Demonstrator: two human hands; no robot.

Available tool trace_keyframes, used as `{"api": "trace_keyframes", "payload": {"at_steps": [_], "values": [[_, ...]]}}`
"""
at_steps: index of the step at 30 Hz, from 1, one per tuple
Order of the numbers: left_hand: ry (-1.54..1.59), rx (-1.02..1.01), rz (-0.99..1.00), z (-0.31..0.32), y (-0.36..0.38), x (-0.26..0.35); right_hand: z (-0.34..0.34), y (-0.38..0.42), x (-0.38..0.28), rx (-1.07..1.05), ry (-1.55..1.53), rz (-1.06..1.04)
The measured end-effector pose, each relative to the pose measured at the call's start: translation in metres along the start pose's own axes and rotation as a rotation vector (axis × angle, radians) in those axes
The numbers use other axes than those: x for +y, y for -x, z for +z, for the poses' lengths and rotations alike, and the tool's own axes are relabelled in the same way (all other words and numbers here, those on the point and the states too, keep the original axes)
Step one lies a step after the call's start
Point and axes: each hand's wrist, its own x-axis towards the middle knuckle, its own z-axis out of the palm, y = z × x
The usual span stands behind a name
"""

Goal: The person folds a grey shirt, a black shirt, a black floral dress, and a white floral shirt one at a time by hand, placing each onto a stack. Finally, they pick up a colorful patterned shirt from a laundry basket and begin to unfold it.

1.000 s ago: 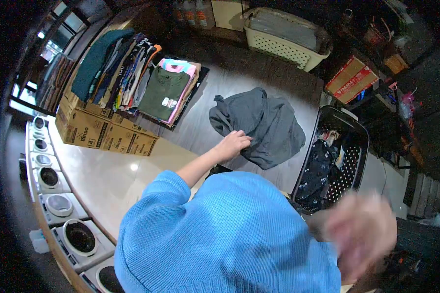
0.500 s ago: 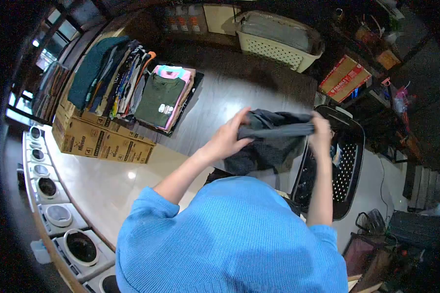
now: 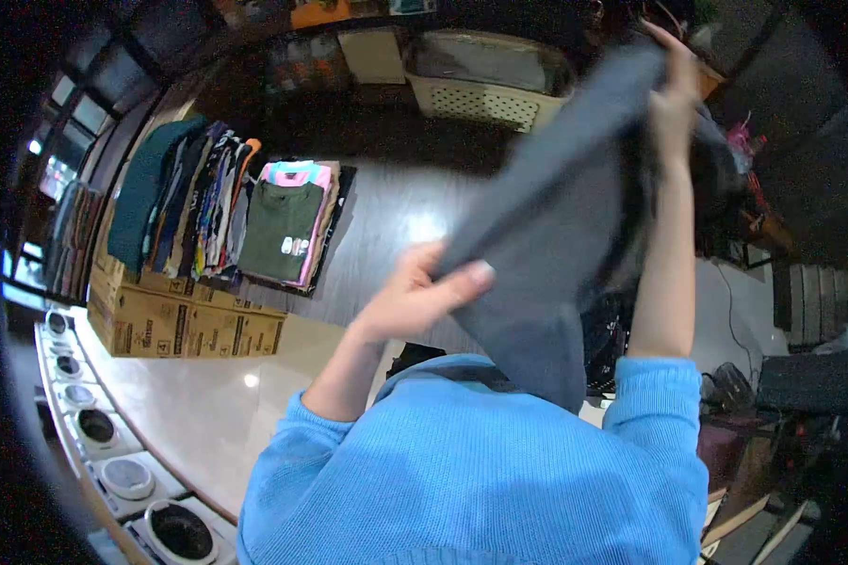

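A dark grey garment (image 3: 556, 226) hangs stretched between my two hands, blurred by motion. My left hand (image 3: 424, 290) grips its lower left edge, with the thumb lying on top of the cloth. Raised high at the upper right, my right hand (image 3: 676, 89) holds the other end, its fingers partly smeared. The cloth slants from upper right down to my blue sweater. Left of it, on the table (image 3: 379, 202), lies a stack of folded shirts (image 3: 278, 231) with a dark green one on top.
Upright clothes (image 3: 193, 202) stand in a row at the table's left, above cardboard boxes (image 3: 188, 325). A cream basket (image 3: 481, 102) is at the back. Front-loading machines (image 3: 127, 478) line the lower left. Part of a black basket (image 3: 605, 348) shows behind the garment.
My right hand has risen up and away, pulling the bunched garment out into a wide stretch. My left hand has moved slightly left and down. The view has shifted a little.
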Motion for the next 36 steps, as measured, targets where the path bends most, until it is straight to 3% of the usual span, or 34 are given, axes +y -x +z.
{"api": "trace_keyframes", "payload": {"at_steps": [2, 4, 6, 8, 9, 10, 11, 12, 13, 14, 16, 17, 18, 19, 20, 22, 24, 27, 28, 29, 30, 32, 34, 36], "values": [[0.053, 0.229, 0.073, -0.027, 0.004, -0.016, 0.048, 0.003, -0.042, -0.136, -0.427, 0.185], [0.196, 0.498, 0.185, -0.037, 0.005, -0.019, 0.072, 0.028, -0.057, -0.321, -0.529, 0.375], [0.294, 0.604, 0.145, -0.074, 0.018, -0.052, 0.087, 0.064, -0.088, -0.417, -0.609, 0.552], [0.258, 0.762, 0.000, -0.099, 0.037, -0.089, 0.098, 0.120, -0.102, -0.711, -0.569, 0.472], [0.440, 0.684, -0.149, -0.113, 0.049, -0.116, 0.103, 0.151, -0.113, -0.820, -0.508, 0.411], [0.351, 0.643, -0.375, -0.128, 0.069, -0.151, 0.101, 0.173, -0.132, -1.024, -0.533, 0.593], [0.220, 0.636, -0.514, -0.138, 0.084, -0.194, 0.103, 0.207, -0.140, -1.113, -0.520, 0.523], [0.076, 0.795, -0.643, -0.124, 0.090, -0.206, 0.106, 0.239, -0.146, -1.194, -0.496, 0.455], [0.122, 0.669, -0.478, -0.114, 0.096, -0.211, 0.107, 0.261, -0.154, -1.282, -0.473, 0.408], [0.177, 0.684, -0.494, -0.109, 0.098, -0.217, 0.104, 0.278, -0.158, -1.367, -0.438, 0.372], [0.276, 0.907, -0.541, -0.105, 0.088, -0.215, 0.099, 0.302, -0.166, -1.432, -0.188, 0.210], [0.299, 0.951, -0.457, -0.104, 0.083, -0.211, 0.096, 0.312, -0.166, -1.458, -0.058, 0.135], [0.322, 0.993, -0.375, -0.104, 0.079, -0.199, 0.094, 0.324, -0.159, -1.433, -0.017, 0.129], [0.416, 0.842, -0.279, -0.108, 0.080, -0.178, 0.093, 0.336, -0.150, -1.408, 0.025, 0.125], [0.401, 0.833, -0.245, -0.110, 0.079, -0.154, 0.088, 0.345, -0.141, -1.382, 0.068, 0.123], [0.419, 0.857, -0.146, -0.134, 0.087, -0.144, 0.070, 0.352, -0.119, -1.259, -0.027, 0.299], [0.205, 0.991, -0.264, -0.154, 0.100, -0.145, 0.047, 0.362, -0.091, -1.115, -0.203, 0.514], [-0.610, 0.935, -0.438, -0.207, 0.137, -0.208, 0.006, 0.360, -0.066, -0.758, -0.038, 0.952], [-0.902, 0.898, -0.476, -0.225, 0.152, -0.232, -0.007, 0.366, -0.052, -0.612, 0.038, 0.926], [-0.951, 0.924, -0.478, -0.235, 0.155, -0.248, -0.017, 0.369, -0.045, -0.556, 0.202, 1.146], [-0.998, 0.956, -0.481, -0.238, 0.152, -0.255, -0.028, 0.383, -0.030, -0.469, 0.150, 1.267], [-1.007, 0.929, -0.483, -0.214, 0.123, -0.224, -0.040, 0.418, -0.011, -0.459, 0.239, 1.382], [-1.049, 0.924, -0.593, -0.200, 0.096, -0.213, -0.038, 0.452, -0.003, -0.301, 0.029, 1.576], [-1.199, 0.895, -0.564, -0.199, 0.080, -0.227, -0.036, 0.468, 0.000, -0.115, -0.006, 1.808]]}}
